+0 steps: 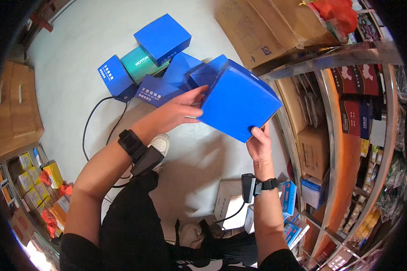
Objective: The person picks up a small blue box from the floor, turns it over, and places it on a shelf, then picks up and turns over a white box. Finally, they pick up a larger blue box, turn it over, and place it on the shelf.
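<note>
A blue cardboard box [240, 98] is held up in front of me, tilted, its broad plain face towards me. My right hand [260, 144] grips its lower right corner, thumb over the face. At its left edge is my left hand [173, 113], fingers apart; I cannot tell whether the fingertips touch the box. Beyond lie blue cartons with raised flaps [179, 73], partly hidden by the held box. A printed blue box [113, 74], a teal box [139, 62] with a maker's name, KOTOK, and another blue box [162, 35], resting partly on the teal one, are grouped there.
Metal-framed shelving [329, 135] with packed goods runs along the right. A large brown carton [257, 30] stands at the upper right. Wooden cabinets [17, 105] and yellow boxes [34, 179] line the left. A black cable [84, 135] loops over the floor. By my right forearm sits an open white carton [225, 203].
</note>
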The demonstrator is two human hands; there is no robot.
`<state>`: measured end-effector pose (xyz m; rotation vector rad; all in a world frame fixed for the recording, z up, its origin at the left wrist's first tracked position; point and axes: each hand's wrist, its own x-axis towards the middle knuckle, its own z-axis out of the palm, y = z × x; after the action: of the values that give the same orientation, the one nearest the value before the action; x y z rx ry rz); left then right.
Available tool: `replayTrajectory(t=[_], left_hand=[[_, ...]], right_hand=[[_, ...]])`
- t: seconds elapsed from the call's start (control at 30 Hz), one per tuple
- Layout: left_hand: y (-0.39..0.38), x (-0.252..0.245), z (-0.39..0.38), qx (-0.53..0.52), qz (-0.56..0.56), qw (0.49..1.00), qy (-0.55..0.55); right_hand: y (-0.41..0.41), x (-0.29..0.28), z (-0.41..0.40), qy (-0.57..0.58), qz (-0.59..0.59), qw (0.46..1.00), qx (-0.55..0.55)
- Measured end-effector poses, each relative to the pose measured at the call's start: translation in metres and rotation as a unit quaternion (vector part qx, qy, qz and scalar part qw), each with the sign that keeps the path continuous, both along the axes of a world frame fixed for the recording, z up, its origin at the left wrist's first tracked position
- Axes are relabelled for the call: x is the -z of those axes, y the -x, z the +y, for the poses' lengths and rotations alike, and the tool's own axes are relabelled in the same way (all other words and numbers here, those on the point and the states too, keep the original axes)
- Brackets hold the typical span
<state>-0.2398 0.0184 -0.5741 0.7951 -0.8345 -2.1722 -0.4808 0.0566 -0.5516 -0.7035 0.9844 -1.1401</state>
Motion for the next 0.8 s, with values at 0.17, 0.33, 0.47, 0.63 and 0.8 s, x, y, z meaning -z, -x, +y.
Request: replayTrajectory(t=[0.17,0.33,0.47,0.63,0.8], left_hand=[[0.003,-0.014,0.002,0.038,-0.018,0.997,0.059],[0.001,0.001,0.006,0.024,-0.050,0.998,0.037],[-0.002,0.000,0.007,0.005,-0.041,0.999,0.025],[-0.001,0.001,0.007,-0.016,-0.047,0.998,0.042],[-0.005,-0.017,0.004,0.043,-0.081,0.994,0.065]], right_hand=[[0.014,-0.017,-0.002,0.087,0.142,0.983,-0.074],[0.004,-0.031,-0.002,0.101,0.148,0.979,-0.101],[0.002,-0.029,0.000,0.107,0.180,0.971,-0.113],[0.001,-0.031,0.002,0.090,0.228,0.962,-0.124],[0.005,-0.035,-0.002,0.116,0.240,0.955,-0.126]])
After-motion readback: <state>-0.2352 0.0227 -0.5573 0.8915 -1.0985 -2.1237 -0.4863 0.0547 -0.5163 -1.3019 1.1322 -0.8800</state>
